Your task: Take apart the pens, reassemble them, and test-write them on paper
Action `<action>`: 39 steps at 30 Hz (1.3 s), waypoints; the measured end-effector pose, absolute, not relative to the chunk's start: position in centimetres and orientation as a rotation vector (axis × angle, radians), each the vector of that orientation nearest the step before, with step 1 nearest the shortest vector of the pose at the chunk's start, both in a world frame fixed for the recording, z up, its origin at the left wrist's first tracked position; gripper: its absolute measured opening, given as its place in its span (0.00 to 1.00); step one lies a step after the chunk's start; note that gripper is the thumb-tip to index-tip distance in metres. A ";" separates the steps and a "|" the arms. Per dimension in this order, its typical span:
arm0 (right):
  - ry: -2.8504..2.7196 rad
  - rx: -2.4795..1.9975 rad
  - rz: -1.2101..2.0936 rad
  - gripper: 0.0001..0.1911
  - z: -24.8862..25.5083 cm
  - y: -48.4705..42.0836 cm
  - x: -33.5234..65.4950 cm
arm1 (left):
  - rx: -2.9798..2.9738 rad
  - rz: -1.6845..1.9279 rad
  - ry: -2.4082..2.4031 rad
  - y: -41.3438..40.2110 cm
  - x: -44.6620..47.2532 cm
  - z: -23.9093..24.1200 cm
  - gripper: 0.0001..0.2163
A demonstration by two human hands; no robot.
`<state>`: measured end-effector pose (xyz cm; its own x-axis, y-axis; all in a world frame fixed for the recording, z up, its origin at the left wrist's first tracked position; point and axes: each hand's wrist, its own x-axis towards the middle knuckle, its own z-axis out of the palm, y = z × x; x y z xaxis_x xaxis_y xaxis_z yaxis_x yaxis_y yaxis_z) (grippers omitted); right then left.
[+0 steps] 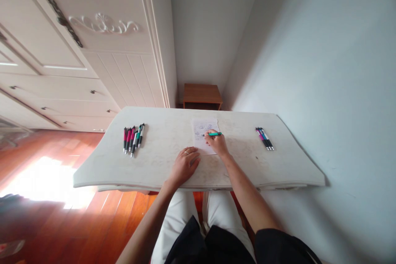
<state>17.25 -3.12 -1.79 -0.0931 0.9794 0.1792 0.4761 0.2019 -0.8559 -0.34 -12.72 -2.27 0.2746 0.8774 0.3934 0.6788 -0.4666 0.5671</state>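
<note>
A small sheet of paper (204, 130) with line drawings lies in the middle of the white table (161, 140). My right hand (218, 143) rests on the sheet and grips a teal pen (213, 134), whose tip touches the paper. My left hand (185, 165) lies flat on the table at the sheet's lower left corner, fingers stretched out, a ring on one finger.
Several pens (133, 138), pink, teal and black, lie in a row on the table's left part. A smaller group of pens (264, 138) lies on the right. A white wardrobe (77, 49) stands at left, a wooden side table (201, 95) behind, a wall at right.
</note>
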 end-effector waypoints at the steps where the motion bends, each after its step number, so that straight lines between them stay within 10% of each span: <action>1: -1.691 -1.377 0.810 0.09 -1.9 -3.1 17.3 | 2.262 0.986 1.427 -12.7 -0.4 -2.3 0.10; 39: -1.788 -1.252 0.788 0.15 -1.5 -3.3 16.5 | 2.255 0.982 1.410 -12.7 -0.3 -1.9 0.09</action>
<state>16.53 -3.32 -1.54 -0.1926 0.9474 0.2555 0.4504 0.3167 -0.8348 -0.33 -12.70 -1.86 0.2826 0.8771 0.3883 0.6681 -0.4705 0.5765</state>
